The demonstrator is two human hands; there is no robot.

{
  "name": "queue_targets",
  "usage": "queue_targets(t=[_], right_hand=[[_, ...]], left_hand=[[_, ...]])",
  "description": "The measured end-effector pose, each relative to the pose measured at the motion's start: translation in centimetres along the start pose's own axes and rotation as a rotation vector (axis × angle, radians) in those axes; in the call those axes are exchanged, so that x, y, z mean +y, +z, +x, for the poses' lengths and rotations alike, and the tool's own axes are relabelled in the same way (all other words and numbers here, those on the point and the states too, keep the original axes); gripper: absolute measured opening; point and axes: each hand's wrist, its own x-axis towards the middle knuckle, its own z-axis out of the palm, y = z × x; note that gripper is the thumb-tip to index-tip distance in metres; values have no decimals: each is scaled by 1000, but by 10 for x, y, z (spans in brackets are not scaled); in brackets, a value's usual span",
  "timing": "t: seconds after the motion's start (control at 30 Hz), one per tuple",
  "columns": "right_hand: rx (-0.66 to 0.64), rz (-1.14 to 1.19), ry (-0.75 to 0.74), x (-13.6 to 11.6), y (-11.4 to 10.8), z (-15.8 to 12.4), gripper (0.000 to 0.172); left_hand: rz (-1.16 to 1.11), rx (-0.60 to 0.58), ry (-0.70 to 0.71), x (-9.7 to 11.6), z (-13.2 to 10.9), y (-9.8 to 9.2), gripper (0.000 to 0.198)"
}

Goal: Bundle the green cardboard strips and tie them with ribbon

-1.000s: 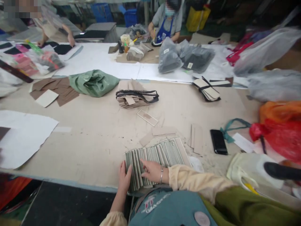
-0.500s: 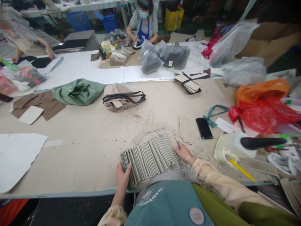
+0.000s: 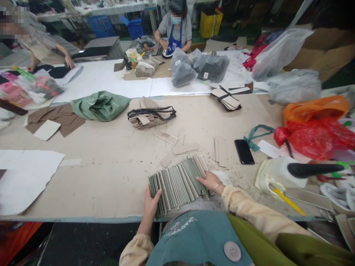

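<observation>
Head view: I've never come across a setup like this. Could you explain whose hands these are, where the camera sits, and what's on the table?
There is no machine here. A person works bare-handed, and one camera worn on the head looks forward and down. The left hand touches the left end of a row of overlapping strips; the right hand touches the other end. How firmly they grip isn't clear. Also on the table are a phone, a green bag and a red bag. Two co-workers are farther back.
</observation>
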Motion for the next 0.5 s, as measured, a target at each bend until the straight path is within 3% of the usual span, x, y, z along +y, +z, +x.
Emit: queue_targets(t=[0.2, 0.5], right_hand=[[40, -79, -67, -21, 8, -8, 48], [95, -70, 84, -1, 10, 3, 62]], left_hand=[[-18, -5, -7, -1, -1, -2, 71], [-10, -28, 9, -1, -2, 0, 72]])
